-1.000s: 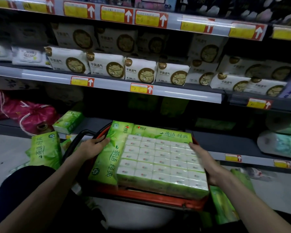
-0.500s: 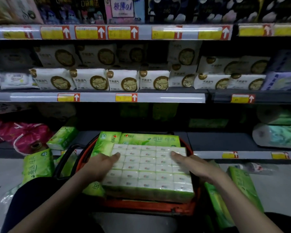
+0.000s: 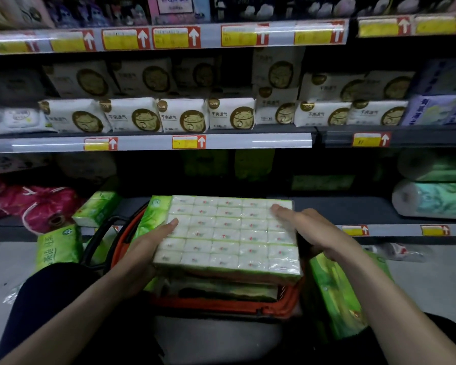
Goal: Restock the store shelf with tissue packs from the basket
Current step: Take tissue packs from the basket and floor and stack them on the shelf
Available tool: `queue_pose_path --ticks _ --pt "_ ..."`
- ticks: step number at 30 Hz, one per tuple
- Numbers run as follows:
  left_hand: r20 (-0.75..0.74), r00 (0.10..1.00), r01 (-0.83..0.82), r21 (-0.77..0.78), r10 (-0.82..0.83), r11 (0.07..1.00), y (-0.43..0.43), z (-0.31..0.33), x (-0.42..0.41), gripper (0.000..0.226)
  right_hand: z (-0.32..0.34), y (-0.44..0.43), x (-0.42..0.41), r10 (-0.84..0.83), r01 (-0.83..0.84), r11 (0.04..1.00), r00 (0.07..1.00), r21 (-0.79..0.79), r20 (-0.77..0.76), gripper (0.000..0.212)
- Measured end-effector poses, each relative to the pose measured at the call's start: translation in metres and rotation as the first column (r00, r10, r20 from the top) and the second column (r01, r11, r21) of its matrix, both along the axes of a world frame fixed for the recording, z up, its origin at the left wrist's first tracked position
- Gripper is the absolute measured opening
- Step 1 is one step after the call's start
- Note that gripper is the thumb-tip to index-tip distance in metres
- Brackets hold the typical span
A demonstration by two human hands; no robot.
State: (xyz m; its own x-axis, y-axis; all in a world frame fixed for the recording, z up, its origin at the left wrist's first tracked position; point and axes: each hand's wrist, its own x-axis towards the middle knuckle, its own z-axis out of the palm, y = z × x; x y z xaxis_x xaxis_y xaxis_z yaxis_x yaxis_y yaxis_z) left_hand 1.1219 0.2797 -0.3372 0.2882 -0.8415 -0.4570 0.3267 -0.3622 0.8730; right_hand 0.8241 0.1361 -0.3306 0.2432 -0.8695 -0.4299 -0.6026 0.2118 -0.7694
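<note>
Green-and-white plastic-wrapped tissue multipack (image 3: 227, 233) sits centre frame, over the red plastic basket with black handle (image 3: 221, 306), far edge tilted up toward the dark lower shelf (image 3: 340, 209). More green packs lie under it in the basket.

Left hand (image 3: 148, 241) clamps the multipack's left edge: thumb on top, other fingers tucked underneath, out of sight. Right hand (image 3: 316, 230) lies on the upper right corner, fingers straight and flat on the wrap; can't tell where its thumb is.

One small green tissue pack (image 3: 96, 208) lies tilted on the lower shelf at left, next to a pink drawstring bag (image 3: 45, 204). Green packs stand on the floor left (image 3: 58, 246) and right (image 3: 337, 293) of the basket. Middle shelf holds white packs with gold cat logos (image 3: 182, 115). Pale green paper rolls (image 3: 432, 198) at right edge.
</note>
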Motion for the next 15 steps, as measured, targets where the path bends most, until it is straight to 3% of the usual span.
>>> queue_pose_path --ticks 2,5,9,11,13,15 --pt "-0.061 0.998 -0.016 -0.047 0.013 0.999 -0.004 0.008 -0.001 0.047 0.006 -0.005 -0.010 -0.089 0.093 0.994 0.994 -0.054 0.061 0.100" --pt "-0.054 0.998 0.029 -0.084 -0.034 0.996 -0.010 0.024 0.000 0.044 0.017 -0.007 -0.021 -0.159 0.172 0.981 0.978 -0.091 0.131 0.083" --pt "-0.035 0.994 0.101 -0.087 -0.105 0.991 -0.028 0.041 0.000 0.042 0.015 -0.004 -0.023 -0.145 0.159 0.981 0.982 -0.114 0.118 0.096" --pt "-0.024 0.989 0.149 -0.016 -0.149 0.989 -0.039 0.044 0.000 0.040 0.012 -0.006 -0.020 -0.085 0.098 0.991 0.988 -0.095 0.131 0.106" --pt "0.012 0.986 0.165 0.089 -0.167 0.982 -0.048 0.042 -0.001 0.039 0.011 -0.006 -0.014 -0.027 0.041 0.997 0.982 -0.070 0.184 0.091" --pt "0.014 0.989 0.142 0.129 -0.145 0.981 -0.053 0.036 -0.003 0.041 0.013 -0.008 -0.010 -0.088 0.082 0.996 0.948 0.033 0.305 0.081"
